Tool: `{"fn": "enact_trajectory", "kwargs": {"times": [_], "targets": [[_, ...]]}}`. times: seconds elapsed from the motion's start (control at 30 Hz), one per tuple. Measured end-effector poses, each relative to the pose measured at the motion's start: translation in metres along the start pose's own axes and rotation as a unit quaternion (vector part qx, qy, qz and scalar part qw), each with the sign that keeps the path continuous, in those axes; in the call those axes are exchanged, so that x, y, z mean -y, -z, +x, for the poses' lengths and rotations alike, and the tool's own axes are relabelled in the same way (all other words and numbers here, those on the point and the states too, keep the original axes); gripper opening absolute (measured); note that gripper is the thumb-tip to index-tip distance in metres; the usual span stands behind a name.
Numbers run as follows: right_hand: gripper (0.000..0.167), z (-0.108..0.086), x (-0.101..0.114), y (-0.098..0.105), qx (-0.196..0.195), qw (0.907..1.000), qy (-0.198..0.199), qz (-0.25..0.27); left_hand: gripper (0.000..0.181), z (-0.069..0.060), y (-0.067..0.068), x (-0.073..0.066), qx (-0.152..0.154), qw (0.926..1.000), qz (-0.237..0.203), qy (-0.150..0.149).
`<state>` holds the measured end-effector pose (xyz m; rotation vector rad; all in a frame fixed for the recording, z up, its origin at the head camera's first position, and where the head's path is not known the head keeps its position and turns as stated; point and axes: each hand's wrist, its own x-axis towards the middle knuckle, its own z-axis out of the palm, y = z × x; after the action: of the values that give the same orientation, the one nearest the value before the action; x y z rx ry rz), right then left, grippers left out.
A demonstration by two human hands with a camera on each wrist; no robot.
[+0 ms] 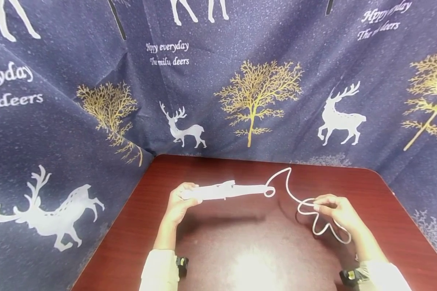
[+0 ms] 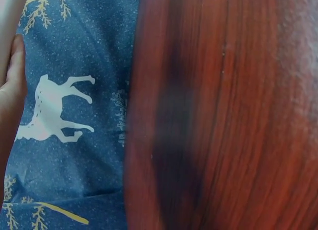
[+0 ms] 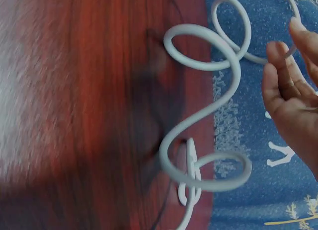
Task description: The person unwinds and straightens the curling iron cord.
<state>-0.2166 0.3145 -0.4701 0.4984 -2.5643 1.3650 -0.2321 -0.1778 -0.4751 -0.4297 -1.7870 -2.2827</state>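
My left hand grips one end of a long white wand-shaped appliance, holding it roughly level above the table. A small lever-like part juts up near its middle, and glare hides finer detail. From its right end runs a white cord with a small loop at the joint. On the right, my right hand pinches the cord between thumb and fingers. Loose coils of the cord hang beside that hand in the right wrist view. At the edge of the left wrist view, only parts of the left hand and appliance show.
A reddish-brown wooden table lies below both hands, with a bright glare spot near its front. Dark blue cloth printed with deer and trees hangs behind and around it. Each wrist wears a black camera strap.
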Motion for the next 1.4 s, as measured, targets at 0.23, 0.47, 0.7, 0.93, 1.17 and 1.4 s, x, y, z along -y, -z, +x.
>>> {"fn": "enact_trajectory", "kwargs": {"times": [0.23, 0.47, 0.7, 0.93, 1.17, 1.4], "targets": [[0.011, -0.010, -0.007, -0.003, 0.101, 0.9932, 0.054, 0.021, 0.038, 0.002, -0.002, 0.001, -0.017, 0.9998, -0.004, 0.003], [0.011, -0.013, -0.011, -0.004, 0.108, 0.9930, 0.015, -0.046, 0.037, 0.000, 0.000, 0.001, -0.007, 0.9996, 0.028, -0.003], [0.011, -0.010, -0.007, -0.002, 0.067, 0.9946, 0.000, -0.079, 0.042, -0.002, 0.002, 0.002, 0.004, 0.9993, 0.034, 0.013], [0.010, -0.005, 0.002, -0.013, 0.055, 0.9961, 0.014, -0.067, 0.038, -0.003, 0.006, 0.004, -0.001, 0.9976, 0.059, 0.037], [0.012, -0.003, 0.001, -0.021, 0.056, 0.9936, -0.008, -0.098, 0.036, -0.005, 0.020, 0.016, -0.012, 0.9937, 0.090, 0.065], [0.011, 0.000, 0.003, -0.023, 0.038, 0.9910, -0.001, -0.128, 0.037, -0.005, 0.029, 0.021, 0.008, 0.9936, 0.093, 0.064]]}}
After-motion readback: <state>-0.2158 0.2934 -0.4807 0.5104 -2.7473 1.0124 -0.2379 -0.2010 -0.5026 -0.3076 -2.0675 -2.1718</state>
